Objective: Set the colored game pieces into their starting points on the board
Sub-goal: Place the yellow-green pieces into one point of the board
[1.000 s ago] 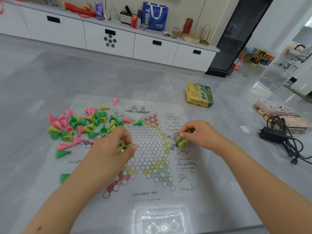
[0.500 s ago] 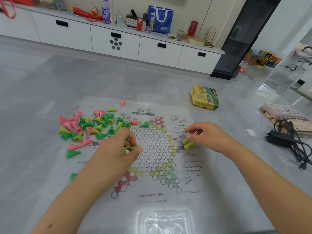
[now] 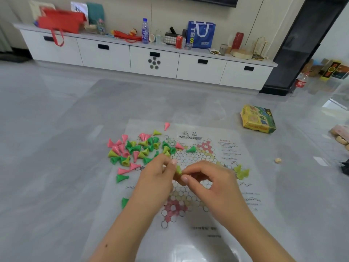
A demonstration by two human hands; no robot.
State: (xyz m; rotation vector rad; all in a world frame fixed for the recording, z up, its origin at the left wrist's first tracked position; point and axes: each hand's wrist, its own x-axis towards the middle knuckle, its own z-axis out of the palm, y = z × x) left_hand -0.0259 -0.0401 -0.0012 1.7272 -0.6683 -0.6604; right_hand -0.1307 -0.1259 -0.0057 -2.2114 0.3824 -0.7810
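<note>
Game pieces [image 3: 132,151], small cones in pink, dark green and yellow-green, lie heaped at the left edge of the board sheet [image 3: 188,233], most tipped on their sides, a few spilling onto the printed hexagon grid. One dark green cone [image 3: 121,178] lies apart below the heap; another [image 3: 124,202] sits lower, partly behind the forearm. A pink cone [image 3: 167,126] lies alone near the sheet's top edge.

Middle of the sheet: left hand [image 3: 156,178] with fingers curled, thumb and fingertips pinching a yellow-green piece [image 3: 178,170]. Right hand [image 3: 209,183] meets it, fingers bent, index tip and thumb closing on the same piece. Which hand bears the hold cannot be told. Whether the left palm carries more pieces is hidden.

Right of the hands: three or so yellow-green cones [image 3: 241,172] bunched together just past the grid's right corner. Whether they sit in circles or only beside them is unclear. Farther right, the game box [image 3: 257,119] on the floor, well apart.

Judged risks:
- Piece is small and tapered; passed between two pinches, it could slip and roll among the circles.
- Sheet is thin and glossy; a wrist dragging across could shift it and tip the bunched cones.
- Yellow-green and dark green read close in this light; a cone could be put in the wrong colour corner.
- Left forearm is near the heap; a sweep could scatter it.
</note>
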